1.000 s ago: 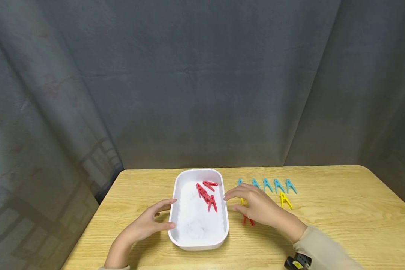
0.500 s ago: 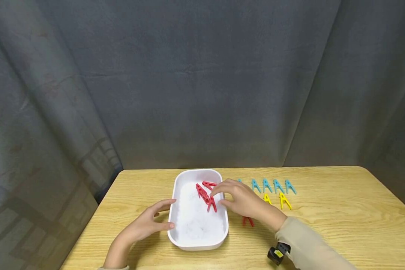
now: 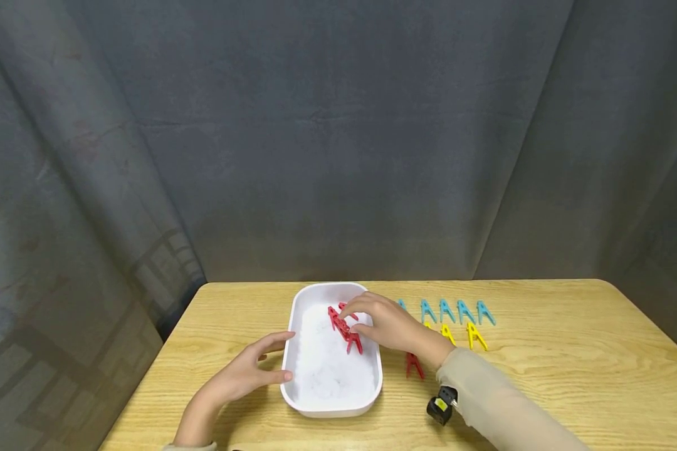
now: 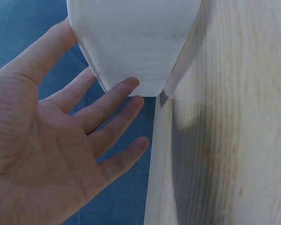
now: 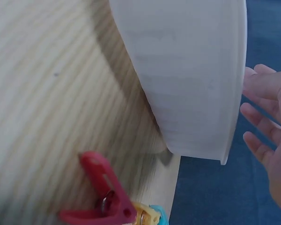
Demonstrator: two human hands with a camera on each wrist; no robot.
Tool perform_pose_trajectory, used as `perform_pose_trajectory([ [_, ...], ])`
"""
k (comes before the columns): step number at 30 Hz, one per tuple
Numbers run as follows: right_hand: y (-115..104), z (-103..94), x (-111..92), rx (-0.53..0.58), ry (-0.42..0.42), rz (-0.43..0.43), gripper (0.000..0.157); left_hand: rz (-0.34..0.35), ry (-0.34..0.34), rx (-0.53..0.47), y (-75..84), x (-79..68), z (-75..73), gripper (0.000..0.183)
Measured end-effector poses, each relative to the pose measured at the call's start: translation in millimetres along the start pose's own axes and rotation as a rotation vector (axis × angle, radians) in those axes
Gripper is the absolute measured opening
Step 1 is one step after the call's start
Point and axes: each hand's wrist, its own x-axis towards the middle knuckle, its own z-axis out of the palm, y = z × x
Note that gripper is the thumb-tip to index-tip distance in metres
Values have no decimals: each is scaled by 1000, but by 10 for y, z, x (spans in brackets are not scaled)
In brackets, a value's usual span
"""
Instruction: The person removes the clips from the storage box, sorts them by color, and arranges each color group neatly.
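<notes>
Several red clothespins [image 3: 354, 343] lie in a small heap toward the right side of a white plastic tray [image 3: 321, 410]. My right hand [image 3: 388, 322] reaches over the tray's right wall. Its thumb and index fingertips are right at the heap, slightly apart, with red clothespins between and below them. In the right wrist view those fingertips are hidden behind the tray wall, and the other fingers spread loosely. At the tray's left side, my left hand [image 3: 248, 369] rests with thumb and fingertips at the rim. Its fingers are spread and nearly straight in the left wrist view.
Right of the tray, blue clothespins [image 3: 466, 311] stand in a back row, with yellow clothespins [image 3: 476, 336] before them. Nearer me lies a single red clothespin [image 3: 414, 365]. A grey curtain [image 3: 338, 156] hangs behind the wooden table [image 3: 570, 351].
My right hand has moved left from beside the tray, over its right wall, to the red clothespins. The left hand and the tray have stayed in place.
</notes>
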Motion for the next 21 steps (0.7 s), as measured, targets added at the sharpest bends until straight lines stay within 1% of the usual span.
perform_pose_trajectory([
  [5, 56, 69, 143, 1, -19, -3, 28, 2, -2, -5, -1, -2, 3, 65],
  [11, 139, 149, 285, -8, -34, 11, 22, 4, -5, -6, 1, 5, 6, 65],
  [16, 206, 186, 338, 9, -64, 51, 21, 5, -7, -9, 1, 20, 14, 65],
  [21, 261, 207, 357, 7, -126, 76, 23, 11, -11, -5, -2, 28, 18, 66],
])
